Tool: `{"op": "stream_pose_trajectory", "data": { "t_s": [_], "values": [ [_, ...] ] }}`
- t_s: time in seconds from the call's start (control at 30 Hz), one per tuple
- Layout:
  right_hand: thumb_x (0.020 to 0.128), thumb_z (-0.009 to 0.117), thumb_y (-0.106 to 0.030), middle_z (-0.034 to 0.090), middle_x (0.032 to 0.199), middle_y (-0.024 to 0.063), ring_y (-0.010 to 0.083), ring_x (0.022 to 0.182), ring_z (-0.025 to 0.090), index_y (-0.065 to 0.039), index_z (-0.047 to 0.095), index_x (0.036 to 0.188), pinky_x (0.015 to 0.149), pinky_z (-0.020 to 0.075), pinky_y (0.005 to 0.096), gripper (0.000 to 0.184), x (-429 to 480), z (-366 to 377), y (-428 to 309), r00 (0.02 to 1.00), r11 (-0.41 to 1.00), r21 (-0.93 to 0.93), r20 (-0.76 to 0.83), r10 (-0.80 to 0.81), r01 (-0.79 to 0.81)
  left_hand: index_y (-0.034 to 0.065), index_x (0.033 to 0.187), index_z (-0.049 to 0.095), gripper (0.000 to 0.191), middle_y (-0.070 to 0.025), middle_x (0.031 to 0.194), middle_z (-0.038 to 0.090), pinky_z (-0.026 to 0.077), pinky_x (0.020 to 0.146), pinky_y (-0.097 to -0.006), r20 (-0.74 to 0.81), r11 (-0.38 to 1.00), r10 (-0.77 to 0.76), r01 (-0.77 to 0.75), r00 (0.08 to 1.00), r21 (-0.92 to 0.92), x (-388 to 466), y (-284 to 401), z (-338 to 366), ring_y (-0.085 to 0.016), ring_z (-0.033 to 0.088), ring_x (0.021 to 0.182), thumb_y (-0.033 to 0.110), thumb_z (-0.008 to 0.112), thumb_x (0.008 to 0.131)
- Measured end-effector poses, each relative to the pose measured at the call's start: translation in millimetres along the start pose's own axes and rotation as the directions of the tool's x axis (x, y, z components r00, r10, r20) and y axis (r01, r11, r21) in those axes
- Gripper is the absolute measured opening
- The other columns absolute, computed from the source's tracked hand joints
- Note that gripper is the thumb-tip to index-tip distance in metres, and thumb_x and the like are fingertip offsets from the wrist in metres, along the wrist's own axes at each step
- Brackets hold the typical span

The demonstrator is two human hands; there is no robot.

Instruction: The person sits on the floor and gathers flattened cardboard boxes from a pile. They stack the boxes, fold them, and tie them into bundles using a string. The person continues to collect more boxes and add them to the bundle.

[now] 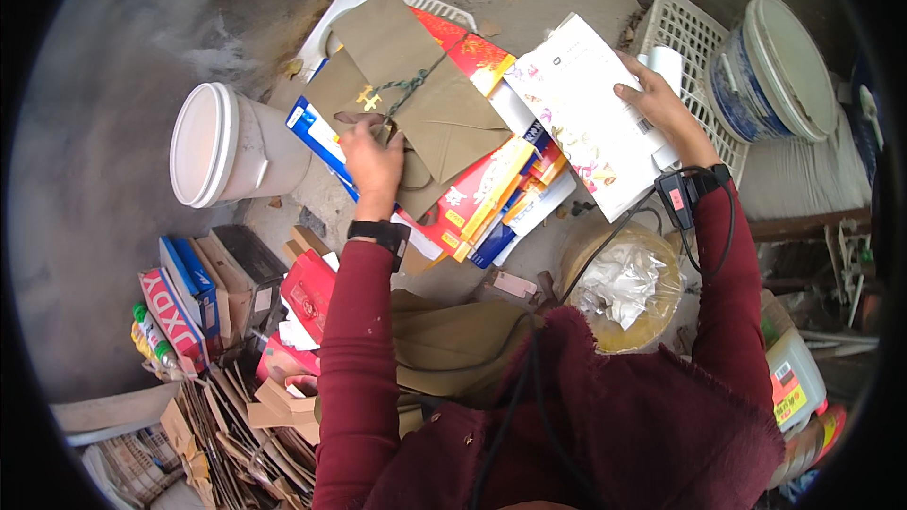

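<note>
A stack of flattened boxes and paper bags lies on the ground before me. On top is a flat olive-brown paper bag (460, 124) with a gold mark. A dark green cord (409, 87), knotted in the middle, runs across it. My left hand (373, 161) is on the bag by the cord, fingers curled; whether they grip anything is hidden. My right hand (662, 103) holds a white sheaf or flat packet (577, 113) printed with flowers by its right edge, over the stack's right side. Red and yellow printed cartons (489, 188) show beneath the bag.
A lidded white bucket (262, 142) lies tipped at left; a blue-and-white bucket (740, 81) and white plastic crate (684, 21) are at right. A yellowish tub (655, 319) holds crumpled film. Cardboard pieces (220, 425) and boxes (244, 283) are lower left. Cables run from my right wrist.
</note>
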State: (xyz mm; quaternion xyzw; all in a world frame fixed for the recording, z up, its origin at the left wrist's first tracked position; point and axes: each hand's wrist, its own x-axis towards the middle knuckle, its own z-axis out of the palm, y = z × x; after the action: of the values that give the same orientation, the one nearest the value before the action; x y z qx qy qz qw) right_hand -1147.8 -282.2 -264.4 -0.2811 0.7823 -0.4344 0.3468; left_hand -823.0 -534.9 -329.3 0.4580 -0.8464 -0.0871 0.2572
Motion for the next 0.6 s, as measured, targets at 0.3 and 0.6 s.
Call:
{"op": "stream_pose_trajectory", "data": {
  "t_s": [0.3,0.6],
  "values": [
    [0.086,0.060,-0.018,0.054,0.126,0.0217,0.0271,0.100,0.062,-0.002,0.038,0.139,0.087,0.0482,0.0338,0.059,32.9,88.5,-58.5,0.927,0.939,-0.189,0.301,-0.224,0.288,-0.0024,0.096,0.060,0.047,-0.0041,0.081,0.059,0.043,0.068,-0.0232,0.532,0.766,-0.274,0.516,0.801,-0.383,44.1,13.5,-15.8,-0.012,0.052,0.074,0.042,0.067,0.081],
    [0.078,0.071,-0.021,0.044,0.137,0.0231,0.0281,0.126,0.045,-0.002,0.039,0.139,0.105,0.0347,0.0358,0.071,22.8,27.3,-70.2,0.878,0.985,0.161,0.461,-0.128,0.059,-0.0038,0.093,0.064,0.058,-0.0108,0.077,0.065,0.047,0.068,-0.0308,0.165,0.962,-0.053,0.095,0.985,-0.256,46.2,44.0,-44.1,-0.019,0.061,0.075,0.054,0.062,0.083]
  ]
}}
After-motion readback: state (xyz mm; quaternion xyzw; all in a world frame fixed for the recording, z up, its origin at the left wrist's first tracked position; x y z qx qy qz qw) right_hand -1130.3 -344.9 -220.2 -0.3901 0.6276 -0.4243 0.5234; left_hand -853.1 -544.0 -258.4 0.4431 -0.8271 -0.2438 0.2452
